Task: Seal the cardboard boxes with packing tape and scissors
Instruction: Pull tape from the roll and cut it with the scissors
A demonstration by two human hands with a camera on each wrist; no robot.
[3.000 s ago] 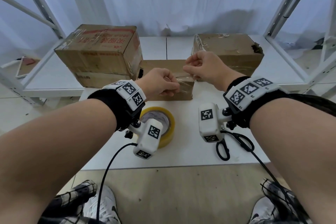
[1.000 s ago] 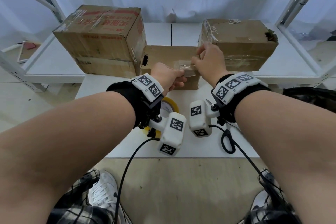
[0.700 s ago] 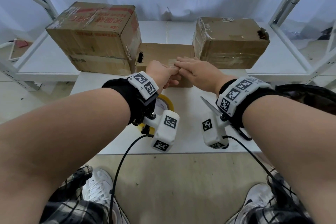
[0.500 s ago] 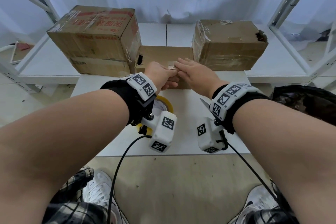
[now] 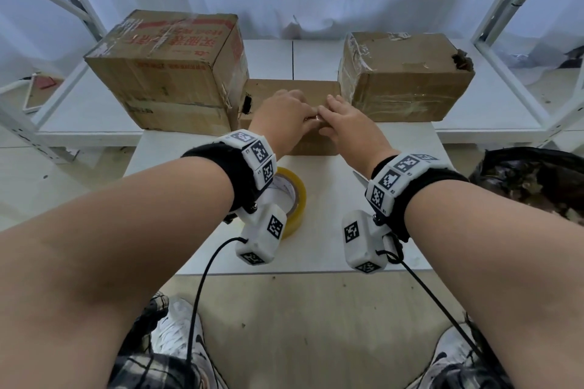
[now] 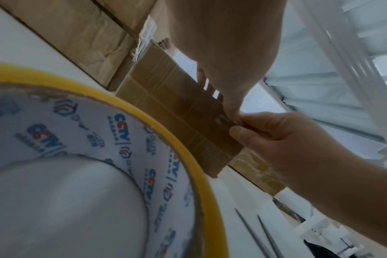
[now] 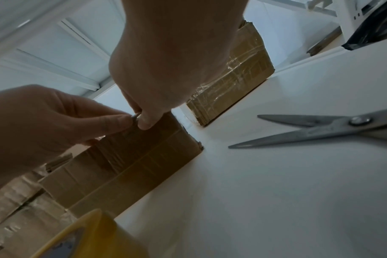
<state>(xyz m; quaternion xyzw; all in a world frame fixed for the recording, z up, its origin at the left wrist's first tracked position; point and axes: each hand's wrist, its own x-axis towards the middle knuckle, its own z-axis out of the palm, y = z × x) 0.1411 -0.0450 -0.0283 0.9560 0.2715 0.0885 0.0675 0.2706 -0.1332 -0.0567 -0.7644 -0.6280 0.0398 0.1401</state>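
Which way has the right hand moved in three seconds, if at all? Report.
Yes: the right hand has come down from above the small box onto its top front edge, pinching tape there.

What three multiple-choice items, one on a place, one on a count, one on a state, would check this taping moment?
1. Where does the roll of yellow packing tape lie?
A. On the white table, under the left wrist
B. On top of the big left box
C. In the right hand

2. How many cardboard boxes show in the head view?
A. Two
B. Three
C. Five

3. How do the scissors lie?
A. Shut, in the left hand
B. Blades apart, flat on the table
C. Standing upright in a box

Key: 1 A, the roll sits on the table near the left hand; 2 B, big left, small middle, right; 3 B, blades spread, no hand touching them.
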